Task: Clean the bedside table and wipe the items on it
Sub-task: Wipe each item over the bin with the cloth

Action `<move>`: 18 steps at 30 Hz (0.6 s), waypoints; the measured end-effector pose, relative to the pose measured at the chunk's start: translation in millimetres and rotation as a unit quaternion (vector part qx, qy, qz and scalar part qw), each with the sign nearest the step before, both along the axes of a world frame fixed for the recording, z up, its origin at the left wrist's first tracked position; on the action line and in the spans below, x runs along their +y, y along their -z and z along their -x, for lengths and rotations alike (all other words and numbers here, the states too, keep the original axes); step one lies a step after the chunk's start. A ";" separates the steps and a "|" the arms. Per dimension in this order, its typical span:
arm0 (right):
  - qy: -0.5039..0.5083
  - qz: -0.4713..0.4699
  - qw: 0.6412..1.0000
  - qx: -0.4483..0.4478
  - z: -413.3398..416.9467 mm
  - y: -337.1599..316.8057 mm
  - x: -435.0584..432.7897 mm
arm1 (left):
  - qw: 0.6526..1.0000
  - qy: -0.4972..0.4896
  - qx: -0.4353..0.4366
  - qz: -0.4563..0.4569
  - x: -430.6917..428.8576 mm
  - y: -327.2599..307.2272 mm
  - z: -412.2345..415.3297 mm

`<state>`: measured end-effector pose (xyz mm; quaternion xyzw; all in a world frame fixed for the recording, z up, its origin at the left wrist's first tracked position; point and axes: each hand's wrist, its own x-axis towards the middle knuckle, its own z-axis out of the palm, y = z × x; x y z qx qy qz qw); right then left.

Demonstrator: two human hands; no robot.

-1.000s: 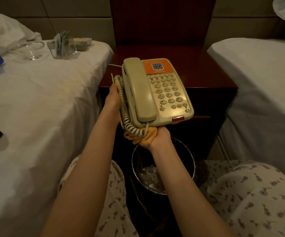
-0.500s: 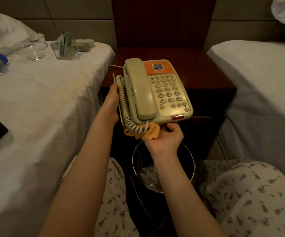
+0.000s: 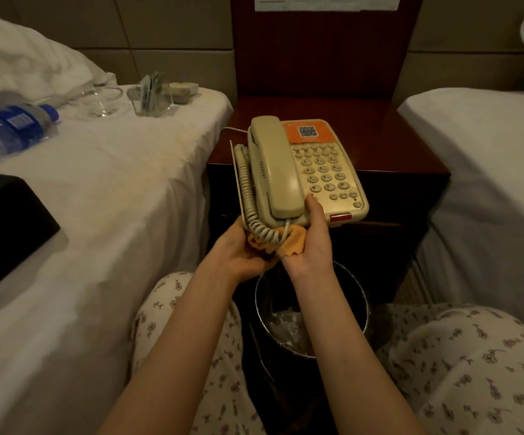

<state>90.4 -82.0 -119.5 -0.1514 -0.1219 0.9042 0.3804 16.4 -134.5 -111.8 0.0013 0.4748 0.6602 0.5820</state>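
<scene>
Phone: I see the telephone (image 3: 304,171), smooth beige plastic, at frame centre, its near edge tilted up off the dark wooden worktop (image 3: 405,142).
Axis: long side runs away from me; coiled cord (image 3: 251,196) on its left.
Left hand (image 3: 238,252): closed on the orange cloth (image 3: 289,244) beneath the near edge.
Right hand (image 3: 312,243): grips the near edge, thumb on top.
Nearer: both touching.
</scene>
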 end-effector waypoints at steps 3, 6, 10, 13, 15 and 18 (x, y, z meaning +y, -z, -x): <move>0.008 -0.001 1.000 -0.005 0.8 1.3 5.2 | 0.999 -0.027 0.023 0.005 -2.2 -5.3 -2.3; 0.002 0.000 1.000 -0.027 0.6 1.9 4.7 | 0.992 -0.110 0.066 0.003 2.8 -0.9 -5.1; 0.006 -0.006 0.997 -0.071 6.4 -0.2 0.5 | 0.948 -0.227 0.217 0.056 8.0 13.5 -6.6; 0.009 -0.040 0.990 -0.138 7.4 0.0 -2.4 | 0.898 -0.315 0.300 0.074 4.9 13.0 -5.7; 0.018 -0.057 0.980 -0.188 6.2 1.8 -2.8 | 0.860 -0.358 0.358 0.064 -2.3 7.5 -5.6; 0.028 -0.052 0.981 -0.187 4.5 1.7 -4.5 | 0.832 -0.345 0.434 0.006 -12.4 2.3 -10.2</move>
